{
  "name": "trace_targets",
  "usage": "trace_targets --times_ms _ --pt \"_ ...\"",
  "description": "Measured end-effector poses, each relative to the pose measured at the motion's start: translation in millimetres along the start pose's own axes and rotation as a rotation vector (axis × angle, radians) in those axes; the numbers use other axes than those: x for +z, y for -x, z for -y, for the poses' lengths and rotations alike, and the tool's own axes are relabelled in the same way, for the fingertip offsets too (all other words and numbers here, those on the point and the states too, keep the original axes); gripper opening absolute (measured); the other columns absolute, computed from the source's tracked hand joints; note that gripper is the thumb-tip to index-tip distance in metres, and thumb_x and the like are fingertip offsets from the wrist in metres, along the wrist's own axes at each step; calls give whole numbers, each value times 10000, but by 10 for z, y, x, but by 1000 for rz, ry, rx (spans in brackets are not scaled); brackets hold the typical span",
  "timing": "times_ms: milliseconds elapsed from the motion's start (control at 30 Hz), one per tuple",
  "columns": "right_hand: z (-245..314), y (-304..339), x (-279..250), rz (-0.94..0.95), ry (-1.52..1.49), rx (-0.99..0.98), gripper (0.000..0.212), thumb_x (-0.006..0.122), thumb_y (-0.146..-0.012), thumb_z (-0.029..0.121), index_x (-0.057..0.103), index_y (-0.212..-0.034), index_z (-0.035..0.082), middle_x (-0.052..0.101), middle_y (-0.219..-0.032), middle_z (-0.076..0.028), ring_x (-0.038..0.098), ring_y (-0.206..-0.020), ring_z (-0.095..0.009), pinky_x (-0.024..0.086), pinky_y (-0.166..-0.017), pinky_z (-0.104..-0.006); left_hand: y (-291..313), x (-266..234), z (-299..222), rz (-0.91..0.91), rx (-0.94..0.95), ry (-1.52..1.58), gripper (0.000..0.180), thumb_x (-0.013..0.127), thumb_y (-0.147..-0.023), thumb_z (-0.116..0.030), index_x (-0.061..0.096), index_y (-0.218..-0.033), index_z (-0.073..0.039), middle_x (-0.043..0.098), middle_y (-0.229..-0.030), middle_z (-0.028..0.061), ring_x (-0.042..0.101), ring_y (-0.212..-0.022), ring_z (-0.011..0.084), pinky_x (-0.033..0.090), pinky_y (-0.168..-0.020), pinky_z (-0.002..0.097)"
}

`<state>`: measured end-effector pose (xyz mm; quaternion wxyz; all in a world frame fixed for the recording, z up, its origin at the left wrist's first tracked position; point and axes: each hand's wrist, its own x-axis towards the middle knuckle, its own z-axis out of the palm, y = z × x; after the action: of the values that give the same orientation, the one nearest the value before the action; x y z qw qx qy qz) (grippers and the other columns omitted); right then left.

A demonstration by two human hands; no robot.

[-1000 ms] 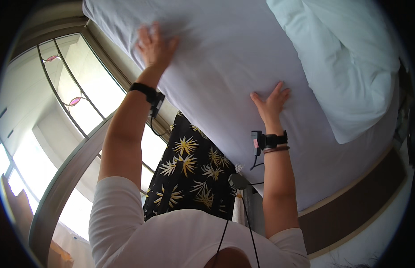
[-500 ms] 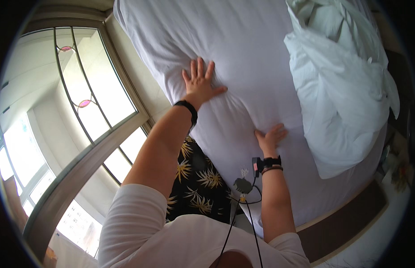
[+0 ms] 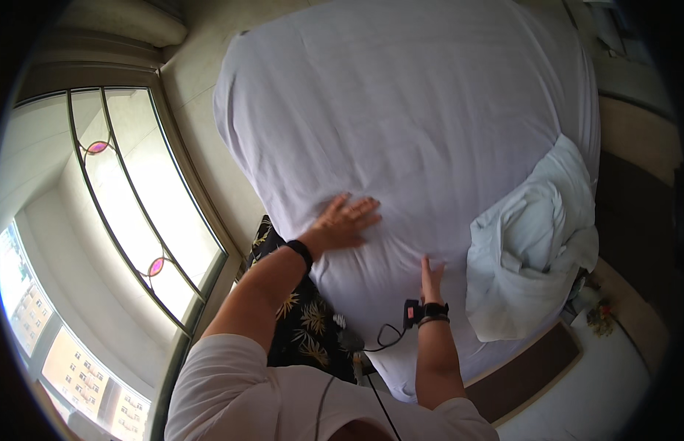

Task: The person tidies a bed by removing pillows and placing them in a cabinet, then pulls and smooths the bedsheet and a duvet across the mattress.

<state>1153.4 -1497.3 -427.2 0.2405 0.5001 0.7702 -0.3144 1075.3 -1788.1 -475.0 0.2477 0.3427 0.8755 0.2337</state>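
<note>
My left hand (image 3: pixel 343 223) lies on the pale lilac sheet (image 3: pixel 401 110) that covers the bed. Its fingers are spread and a little blurred, with nothing in them. Closer to me and further right, my right hand (image 3: pixel 432 278) touches the same sheet. I see it nearly edge-on, thumb stretched out; most of the other fingers are hidden. Shallow creases run through the cloth around both hands. A bunched white-blue quilt (image 3: pixel 533 242) rests on the bed to the right of my right hand.
A framed glass window (image 3: pixel 136 191) runs along the left. Black cloth with a leaf print (image 3: pixel 312 323) hangs between me and the bed. A cable (image 3: pixel 386 338) leads from the small box on my right wrist. A brown panel (image 3: pixel 529 375) edges the bed at lower right.
The view has shifted, showing more of the bed's far part. My left hand has moved nearer to me over the sheet, and my right hand has turned edge-on.
</note>
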Motion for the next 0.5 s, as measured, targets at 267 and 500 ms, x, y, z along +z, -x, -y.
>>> trace_targets --times_ms 267,500 --pt "2431 162 1156 190 368 -385 1214 701 -530 512 -102 -1276 -11 -150 -1256 -364 -128 -1177 -499 42 -946 -568 298 -1121 1697 -530 -573 -141 606 443 -723 -493 343 -1248 -208 217 -1344 89 229 -1224 261 148 -932 553" --pt "2511 136 1528 116 582 -306 1215 738 -532 424 -117 -1253 -50 -139 -1244 -382 -109 -1154 -538 43 -942 -580 805 -1136 2729 -716 -1195 413 680 498 -745 -465 287 -1273 -92 550 -1006 195 537 -922 306 392 -826 351"
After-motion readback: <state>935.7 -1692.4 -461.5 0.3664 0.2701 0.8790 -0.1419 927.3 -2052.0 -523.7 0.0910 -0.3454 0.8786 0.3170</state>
